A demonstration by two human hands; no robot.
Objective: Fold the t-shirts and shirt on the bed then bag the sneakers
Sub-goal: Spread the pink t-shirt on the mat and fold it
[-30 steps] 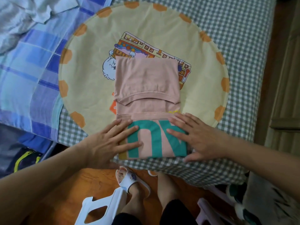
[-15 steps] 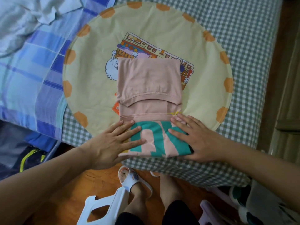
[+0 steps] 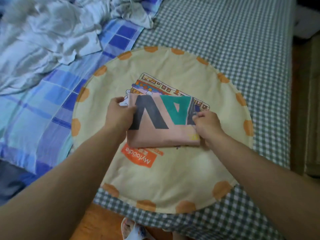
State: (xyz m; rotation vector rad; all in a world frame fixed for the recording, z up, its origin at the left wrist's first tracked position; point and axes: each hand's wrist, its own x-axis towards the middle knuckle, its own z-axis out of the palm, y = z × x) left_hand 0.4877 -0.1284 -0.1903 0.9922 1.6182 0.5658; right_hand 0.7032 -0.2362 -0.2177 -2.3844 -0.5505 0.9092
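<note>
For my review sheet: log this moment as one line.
step: folding pink t-shirt | left hand: grips left edge | right hand: pinches right edge | surface: round yellow mat

pink t-shirt (image 3: 162,130) | folded into a compact rectangle, large black and teal letters facing up, small yellow mark near its right edge | lies flat at the middle of the bed's round yellow mat | left and right edges gripped | pale crumpled garment (image 3: 52,32) | unfolded, heaped at the bed's far left

green gingham sheet (image 3: 233,40) covers bed, blue plaid blanket (image 3: 43,104) on left side, orange wood floor (image 3: 103,224) below, dim light.
</note>
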